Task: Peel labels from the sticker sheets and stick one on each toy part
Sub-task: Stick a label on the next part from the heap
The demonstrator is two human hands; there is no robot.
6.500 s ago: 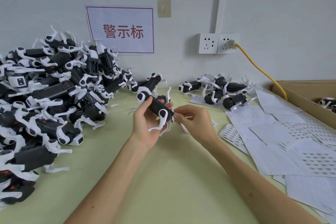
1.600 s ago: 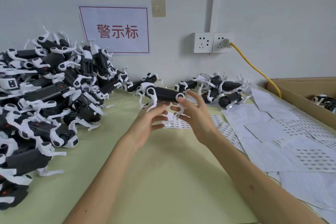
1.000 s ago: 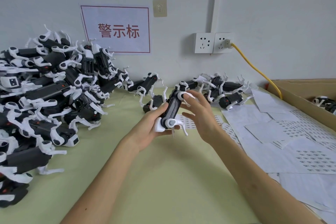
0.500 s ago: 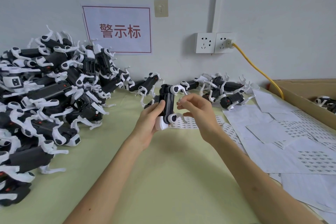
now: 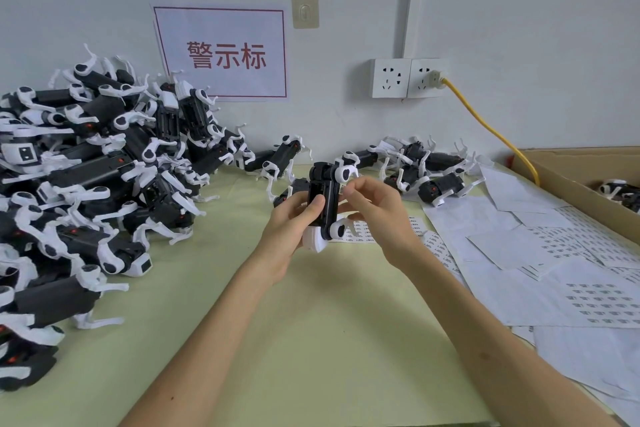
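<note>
Left hand point(image 5: 291, 218) grips black-and-white toy part point(image 5: 325, 198), upright, above green table point(image 5: 311, 340). Right hand point(image 5: 377, 215) pinches small label point(image 5: 343, 188) at its upper side; print illegible. Sticker sheets point(image 5: 571, 253): right, on table. Wall sign point(image 5: 225, 54): red characters 警示标.

White sign with red letters point(image 5: 221, 54) on the wall point(image 5: 519, 28), two white sockets point(image 5: 391, 78), yellow cable point(image 5: 485, 123) plugged into one, brown cardboard box point(image 5: 561, 180) far right, pale green table point(image 5: 311, 340).
</note>
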